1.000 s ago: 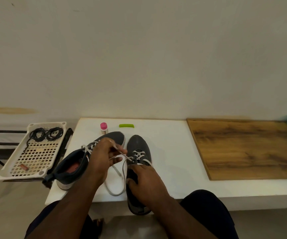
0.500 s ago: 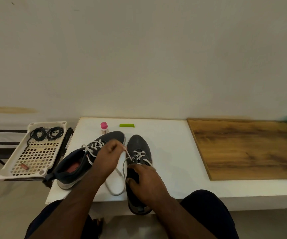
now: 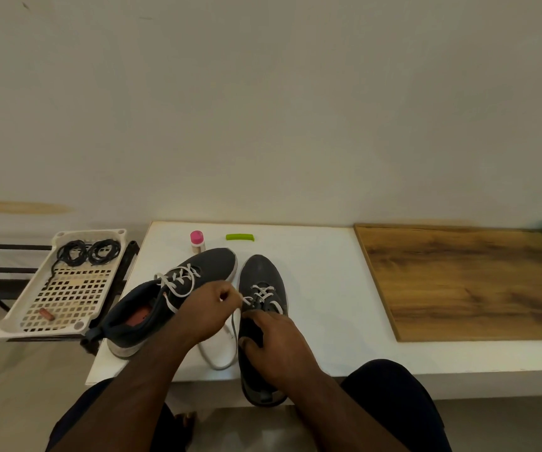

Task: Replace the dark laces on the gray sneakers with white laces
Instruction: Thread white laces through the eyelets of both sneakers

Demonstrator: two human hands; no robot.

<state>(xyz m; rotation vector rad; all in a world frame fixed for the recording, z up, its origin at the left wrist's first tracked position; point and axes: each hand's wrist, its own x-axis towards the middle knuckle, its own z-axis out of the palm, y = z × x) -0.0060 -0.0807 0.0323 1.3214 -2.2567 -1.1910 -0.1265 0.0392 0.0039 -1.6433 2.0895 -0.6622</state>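
A white bench (image 3: pixel 312 288) was set against a plain wall, with a wooden board (image 3: pixel 468 282) laid at its 3 o'clock side. Two gray sneakers were placed side by side: the left sneaker (image 3: pixel 165 301), tilted, was already threaded with white lace. At the right sneaker (image 3: pixel 263 288), a white lace (image 3: pixel 220 357) was pinched in the grip of the left hand (image 3: pixel 211 308) by its eyelets, while the shoe's collar was clasped by the right hand (image 3: pixel 276 347). Coiled dark laces (image 3: pixel 87 252) were kept in a white basket (image 3: pixel 18 324) at 9 o'clock.
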